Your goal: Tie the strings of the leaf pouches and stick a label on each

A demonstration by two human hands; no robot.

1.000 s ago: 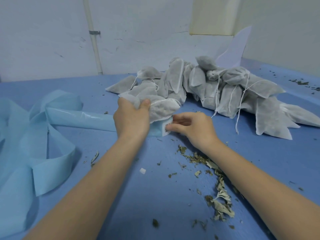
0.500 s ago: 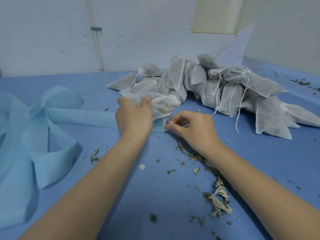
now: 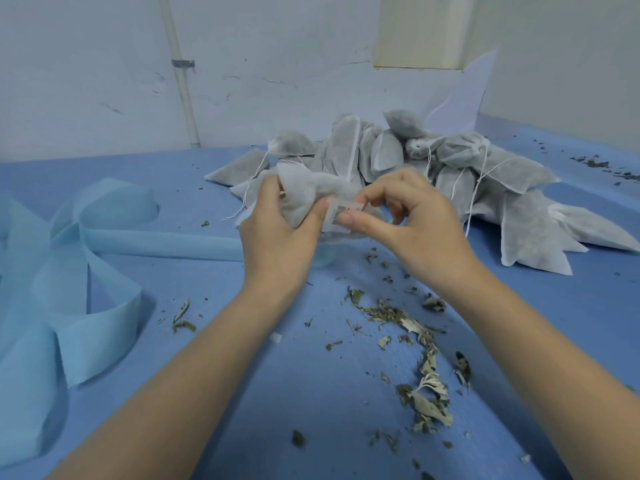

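My left hand grips a grey-white leaf pouch and holds it up above the blue table. A thin white string hangs from the pouch's left side. My right hand pinches a small white printed label between thumb and forefinger, right at the pouch's lower right edge. Whether the label touches the fabric I cannot tell. Behind both hands lies a pile of several more pouches with loose white strings.
A long pale blue backing strip loops across the left of the table and runs under my left hand. Dried leaf scraps are scattered in front of my right arm. A white wall with a pipe stands behind.
My left hand has lifted the pouch off the table. My right hand has come up from the end of the blue strip with a white label pinched in its fingers.
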